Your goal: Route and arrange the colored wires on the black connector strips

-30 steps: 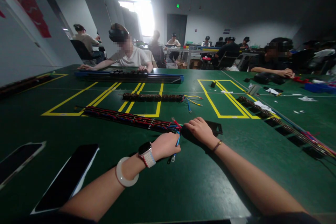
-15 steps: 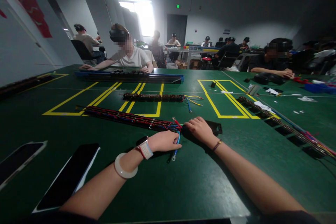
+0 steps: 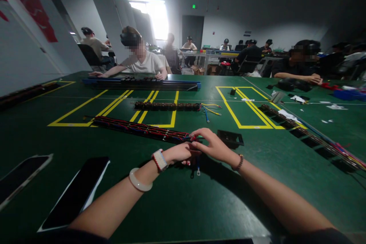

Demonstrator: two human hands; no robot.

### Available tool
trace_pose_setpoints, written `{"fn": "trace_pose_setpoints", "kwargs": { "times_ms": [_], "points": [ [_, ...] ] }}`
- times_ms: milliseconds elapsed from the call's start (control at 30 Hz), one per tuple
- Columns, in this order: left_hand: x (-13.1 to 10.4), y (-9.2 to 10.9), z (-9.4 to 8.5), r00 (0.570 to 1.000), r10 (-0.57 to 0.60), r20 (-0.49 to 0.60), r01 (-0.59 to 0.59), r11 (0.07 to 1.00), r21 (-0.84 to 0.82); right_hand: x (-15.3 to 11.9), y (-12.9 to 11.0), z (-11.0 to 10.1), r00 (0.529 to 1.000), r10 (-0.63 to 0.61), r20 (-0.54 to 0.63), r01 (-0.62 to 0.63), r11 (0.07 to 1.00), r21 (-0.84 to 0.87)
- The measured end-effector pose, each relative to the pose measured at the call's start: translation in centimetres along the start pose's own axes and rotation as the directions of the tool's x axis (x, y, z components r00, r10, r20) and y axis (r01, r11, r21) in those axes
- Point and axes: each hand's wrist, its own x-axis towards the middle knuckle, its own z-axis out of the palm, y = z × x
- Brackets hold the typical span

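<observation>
Here, the left hand [image 3: 179,153] and right hand [image 3: 214,144] crowd together near mid-frame

From where I stand, the black wired strip [image 3: 143,127] slants across the centre-left of the frame, its right end by the fingers. The left is half curled, a blue lead [image 3: 198,163] showing below it; whether it grips anything, I can't tell. The right arches, thumb and forefinger parted, fingertips over the strip's end, any hold hidden from me. A black frame piece [image 3: 230,138] lies near it, right of centre.

Free tbl [image 3: 217,213] btwn arms [image 3: 114,202], wired strip [image 3: 140,127] fwd-L, blk frame [image 3: 225,137] R
</observation>
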Motion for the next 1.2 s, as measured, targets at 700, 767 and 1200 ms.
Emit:
{"fn": "trace_pose_setpoints", "kwargs": {
  "times_ms": [700, 767, 1200],
  "points": [
    [1.0, -0.7, 1.8, 0.968, 0.064, 0.244, 0.157, 0.605, -0.781, -0.6, 5.2, -3.6, 0.796, 0.476, 0.374, -0.225, 0.806, -0.547],
    [1.0, -0.5, 2.2, 0.969, 0.087, 0.229, 0.138, 0.579, -0.803, -0.5, 5.3, -3.6, 0.812, 0.459, 0.361, -0.203, 0.802, -0.562],
    [2.0, -1.8, 3.2, 0.994, 0.01, 0.113, 0.085, 0.595, -0.799, -0.6, 1.4, -2.7, 0.813, 0.38, 0.442, -0.176, 0.883, -0.436]
  ]
}}
